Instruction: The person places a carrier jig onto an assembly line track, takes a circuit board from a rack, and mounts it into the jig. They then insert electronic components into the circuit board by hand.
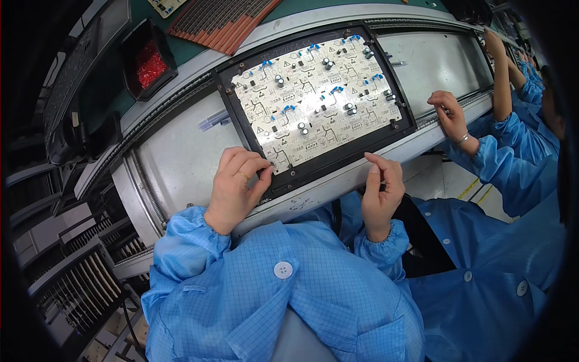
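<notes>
Pinching something too small to tell at the near-left corner of the circuit board (313, 96) in its black carrier frame (403, 130), left hand (236, 184) works while right hand (381, 192) hovers loosely curled and empty; many components already stand seated.

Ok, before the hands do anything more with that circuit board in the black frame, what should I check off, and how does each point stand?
1. Circuit board seated flat inside the black frame: ok, it lies level within the border.
2. Left hand in contact with the frame: ok, thumb and fingers rest on its near left corner.
3. Right hand carrying a part: cannot tell, fingers are curled just off the frame's near edge, nothing visible between them.
4. Components already on the board: ok, blue parts and small cylinders stand on it.
5. Co-worker's hand clear of the frame: ok, it rests on the conveyor rail to the right.
</notes>
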`<state>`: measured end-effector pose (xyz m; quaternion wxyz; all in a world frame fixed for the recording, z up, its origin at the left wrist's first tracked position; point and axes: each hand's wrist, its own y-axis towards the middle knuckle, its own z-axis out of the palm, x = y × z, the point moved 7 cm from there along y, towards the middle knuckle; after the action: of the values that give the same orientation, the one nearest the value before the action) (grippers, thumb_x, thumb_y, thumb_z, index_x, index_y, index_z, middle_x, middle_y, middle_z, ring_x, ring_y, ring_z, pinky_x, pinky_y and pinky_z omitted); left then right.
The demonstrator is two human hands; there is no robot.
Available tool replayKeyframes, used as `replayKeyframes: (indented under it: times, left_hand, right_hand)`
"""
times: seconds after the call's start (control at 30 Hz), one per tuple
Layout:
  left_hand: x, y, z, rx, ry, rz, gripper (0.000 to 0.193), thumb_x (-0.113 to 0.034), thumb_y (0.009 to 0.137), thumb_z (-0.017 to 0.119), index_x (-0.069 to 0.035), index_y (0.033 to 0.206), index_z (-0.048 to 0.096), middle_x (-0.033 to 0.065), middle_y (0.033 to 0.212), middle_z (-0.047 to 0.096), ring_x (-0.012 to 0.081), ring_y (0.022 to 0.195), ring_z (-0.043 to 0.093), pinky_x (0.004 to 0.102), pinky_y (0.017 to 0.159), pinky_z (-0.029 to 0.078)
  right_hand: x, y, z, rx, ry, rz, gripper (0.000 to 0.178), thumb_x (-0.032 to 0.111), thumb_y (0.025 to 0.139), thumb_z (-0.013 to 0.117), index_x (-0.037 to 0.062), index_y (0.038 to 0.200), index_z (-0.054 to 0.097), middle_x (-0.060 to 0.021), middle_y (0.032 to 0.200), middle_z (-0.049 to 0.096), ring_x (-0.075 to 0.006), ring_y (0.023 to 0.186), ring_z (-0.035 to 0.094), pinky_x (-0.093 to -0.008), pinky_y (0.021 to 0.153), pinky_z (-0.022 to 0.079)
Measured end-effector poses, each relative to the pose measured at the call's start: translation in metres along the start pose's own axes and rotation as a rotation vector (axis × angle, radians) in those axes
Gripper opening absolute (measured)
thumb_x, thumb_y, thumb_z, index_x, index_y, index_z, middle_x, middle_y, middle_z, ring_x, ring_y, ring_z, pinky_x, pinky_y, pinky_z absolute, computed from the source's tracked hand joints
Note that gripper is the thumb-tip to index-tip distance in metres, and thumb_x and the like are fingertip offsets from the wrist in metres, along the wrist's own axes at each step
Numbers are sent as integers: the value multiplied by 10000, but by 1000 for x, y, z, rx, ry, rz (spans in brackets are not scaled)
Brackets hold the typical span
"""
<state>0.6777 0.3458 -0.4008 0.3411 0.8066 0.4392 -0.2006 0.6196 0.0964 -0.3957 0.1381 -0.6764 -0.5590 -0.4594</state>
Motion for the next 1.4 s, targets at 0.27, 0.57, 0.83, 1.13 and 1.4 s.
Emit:
replayKeyframes:
  times: [0.27, 0.57, 0.83, 1.13, 1.4]
  left_hand:
    - [0, -2, 1, -23, 15, 11, 220, 33, 679, 761, -48, 860, 667, 61, 874, 646, 270, 894, 580, 348, 767, 490]
    - [5, 4, 1, 141, -69, -7, 185, 45, 731, 705, -49, 887, 672, 73, 936, 638, 274, 916, 555, 353, 808, 469]
    - [6, 10, 4, 232, -136, -26, 180, 73, 734, 664, -25, 885, 654, 84, 938, 635, 280, 923, 548, 355, 813, 459]
    - [5, 11, 4, 240, -139, -24, 171, 72, 738, 658, -23, 880, 645, 85, 939, 635, 281, 926, 548, 355, 824, 458]
    - [6, 10, 4, 266, -136, -37, 183, 73, 745, 656, -25, 900, 649, 91, 955, 634, 294, 959, 553, 355, 848, 456]
  right_hand:
    - [-10, -5, -5, -39, 12, 13, 201, 15, 915, 517, 5, 1021, 687, -82, 772, 561, -174, 683, 466, -295, 595, 380]
    - [-14, -9, -4, -34, 14, 33, 201, 40, 938, 506, 1, 1035, 678, -70, 814, 550, -153, 718, 483, -267, 645, 388]
    - [-14, -9, -2, -29, 2, 21, 204, 64, 957, 499, 3, 1039, 675, -54, 835, 538, -132, 749, 483, -247, 695, 384]
    - [-9, -8, -2, -48, -7, 21, 191, 30, 914, 522, 3, 1014, 683, -99, 784, 598, -213, 727, 504, -318, 656, 413]
    - [-11, -10, 0, -46, -11, 5, 193, 43, 939, 513, 1, 1039, 672, -61, 763, 576, -165, 704, 484, -289, 634, 400]
